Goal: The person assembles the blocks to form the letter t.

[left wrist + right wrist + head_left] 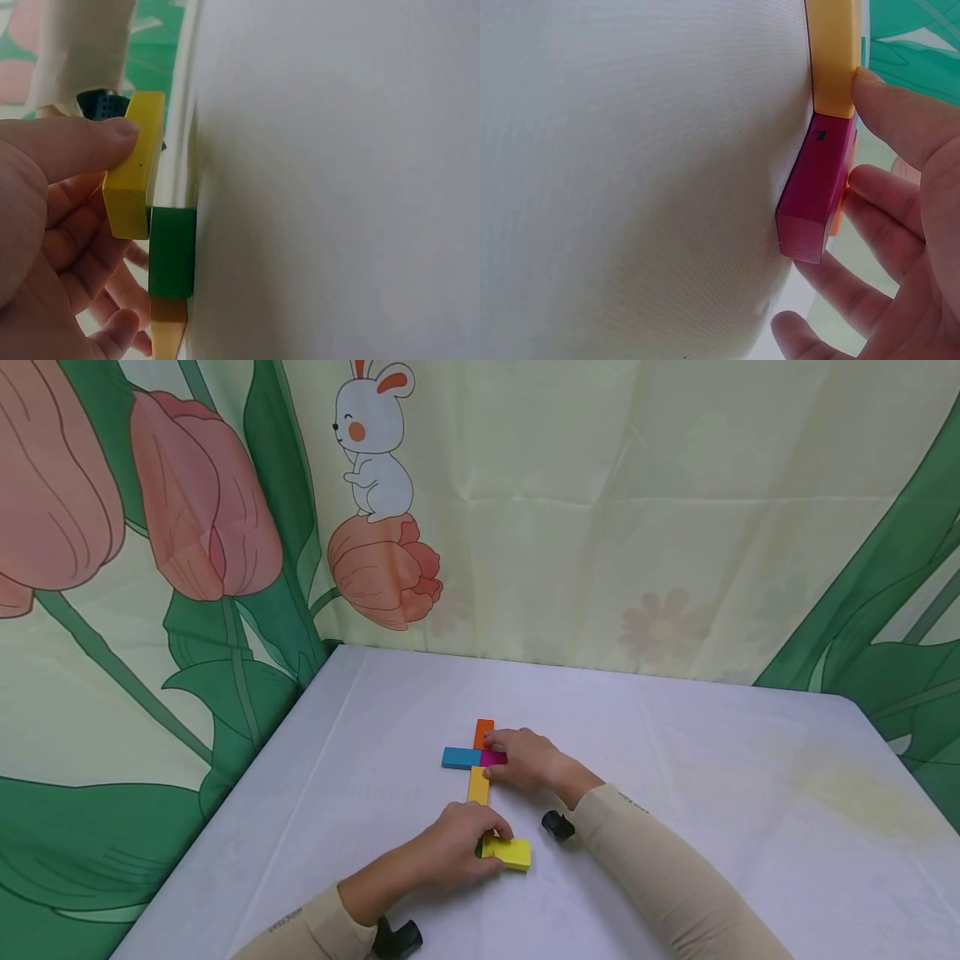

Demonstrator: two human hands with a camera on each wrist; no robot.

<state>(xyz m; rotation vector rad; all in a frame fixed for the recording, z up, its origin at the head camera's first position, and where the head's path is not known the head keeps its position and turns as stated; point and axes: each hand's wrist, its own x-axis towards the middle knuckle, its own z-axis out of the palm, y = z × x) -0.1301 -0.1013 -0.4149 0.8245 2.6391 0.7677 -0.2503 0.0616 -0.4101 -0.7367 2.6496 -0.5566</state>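
Observation:
In the head view my left hand (pixel 457 843) pinches a yellow block (pixel 512 854) by its left end. The left wrist view shows the thumb on this block's face, with a green block (pixel 172 251) just beyond it. Further up the table, my right hand (pixel 528 760) rests at a cross-like arrangement: an orange block (pixel 483 732), a blue block (pixel 461 758), a magenta block (pixel 810 180) and an amber block (pixel 478 787). Its thumb touches the amber block; its index finger reaches the orange one. The remaining right fingers are spread loosely beside the magenta block.
A white-covered table (pixel 675 760) lies under the blocks. A black wrist device (pixel 557 825) sits by the right sleeve, another black device (pixel 397 937) by the left. Behind the table hangs a printed curtain (pixel 540 527) with tulips and a rabbit.

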